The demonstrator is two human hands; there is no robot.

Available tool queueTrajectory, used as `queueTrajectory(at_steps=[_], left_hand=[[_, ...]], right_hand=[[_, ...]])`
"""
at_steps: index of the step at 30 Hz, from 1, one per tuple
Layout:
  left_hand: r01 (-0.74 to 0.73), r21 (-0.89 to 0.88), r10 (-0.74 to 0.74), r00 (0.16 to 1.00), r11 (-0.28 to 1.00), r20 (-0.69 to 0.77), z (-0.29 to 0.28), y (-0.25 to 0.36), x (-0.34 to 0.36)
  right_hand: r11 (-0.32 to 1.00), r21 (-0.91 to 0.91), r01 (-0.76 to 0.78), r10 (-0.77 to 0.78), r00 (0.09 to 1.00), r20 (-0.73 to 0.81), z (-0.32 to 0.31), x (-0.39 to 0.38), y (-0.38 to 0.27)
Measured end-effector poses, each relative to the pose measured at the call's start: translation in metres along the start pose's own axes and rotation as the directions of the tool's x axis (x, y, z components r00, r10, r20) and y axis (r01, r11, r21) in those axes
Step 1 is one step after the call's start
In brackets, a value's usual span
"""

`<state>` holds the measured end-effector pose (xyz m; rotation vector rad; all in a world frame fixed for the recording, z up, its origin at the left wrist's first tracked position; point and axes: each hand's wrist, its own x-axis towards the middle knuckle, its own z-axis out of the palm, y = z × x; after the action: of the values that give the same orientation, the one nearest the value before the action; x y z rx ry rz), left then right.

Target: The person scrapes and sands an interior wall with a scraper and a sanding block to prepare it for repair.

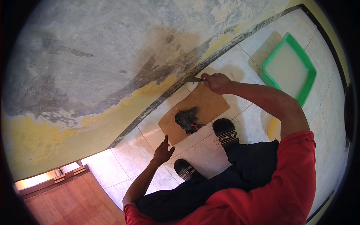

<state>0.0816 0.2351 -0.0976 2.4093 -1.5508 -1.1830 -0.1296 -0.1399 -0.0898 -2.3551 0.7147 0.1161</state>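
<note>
My right hand (217,83) is closed round the handle of a scraper (193,79), whose blade points left at the dark strip along the wall's foot. From here I cannot tell whether the blade touches it. My left hand (163,152) is held out with the index finger stretched and the thumb apart, holding nothing. Just beyond its fingertip lies a brown sheet (217,106), which looks like cardboard, flat on the tiles. On the sheet rests a crumpled dark bundle (186,118) with a bit of red; its kind is unclear.
The wall (112,48) has grey, stained patches and flaking yellow paint. At the right stands a green tray (309,80) holding a whitish layer. Something yellow and round (273,129) is partly hidden by my right arm. A reddish wooden door (71,198) is at lower left.
</note>
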Motion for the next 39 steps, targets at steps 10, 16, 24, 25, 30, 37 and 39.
queueTrajectory(at_steps=[10, 16, 24, 25, 30, 37, 39], left_hand=[[0.088, -0.079, -0.087, 0.996, 0.993, 0.006, 0.027, -0.058, -0.007], [0.15, -0.081, -0.15, 0.989, 0.985, 0.008, 0.008, -0.042, 0.005], [0.132, -0.102, -0.134, 0.991, 0.986, -0.011, 0.02, -0.056, -0.005], [0.162, -0.097, -0.161, 0.987, 0.982, 0.017, 0.019, -0.059, -0.008], [0.171, -0.098, -0.169, 0.985, 0.98, 0.026, 0.015, -0.066, 0.001], [0.215, -0.098, -0.218, 0.976, 0.972, -0.02, 0.014, -0.078, -0.003], [0.281, -0.107, -0.283, 0.959, 0.954, -0.009, 0.02, -0.077, -0.004]], right_hand=[[0.995, -0.092, -0.034, 0.029, 0.998, -0.058, 0.003, 0.014, 0.006], [0.987, -0.161, -0.009, -0.025, 0.979, -0.204, 0.022, 0.022, 0.01], [0.924, -0.38, 0.051, -0.265, 0.8, -0.539, 0.027, 0.023, 0.018], [0.954, -0.299, 0.026, -0.18, 0.846, -0.502, 0.028, 0.026, 0.01], [0.94, -0.328, -0.09, -0.073, 0.889, -0.452, 0.022, 0.03, 0.026], [0.911, -0.408, -0.055, -0.225, 0.765, -0.604, 0.026, 0.037, 0.051], [0.943, -0.334, 0.0, -0.19, 0.822, -0.537, 0.024, 0.041, 0.036]])
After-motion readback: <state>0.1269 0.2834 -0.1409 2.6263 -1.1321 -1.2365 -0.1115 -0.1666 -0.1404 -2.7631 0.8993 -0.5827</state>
